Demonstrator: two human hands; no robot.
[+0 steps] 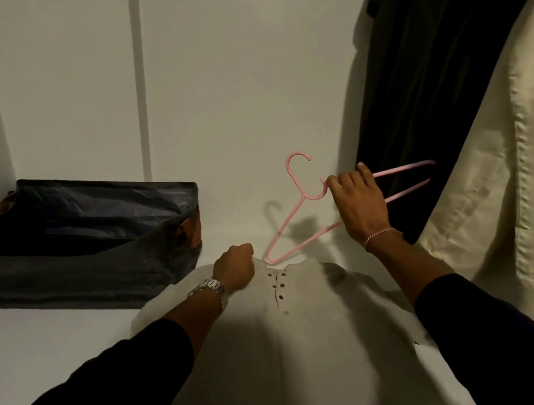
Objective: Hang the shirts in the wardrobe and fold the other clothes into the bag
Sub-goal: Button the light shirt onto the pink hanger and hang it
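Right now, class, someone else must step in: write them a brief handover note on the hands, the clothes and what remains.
Left hand grips the pale shirt at its collar, the shirt lying flat on the white surface.
Right hand holds the pink hanger, one end at the collar.
Dark bag lies to the left.
Done: two garments hang at right.
Left: insert the hanger, hang this shirt.

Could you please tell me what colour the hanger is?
Pink; the hanger shows clearly in the head view.

Dim rm, white paneled wall (209, 59)
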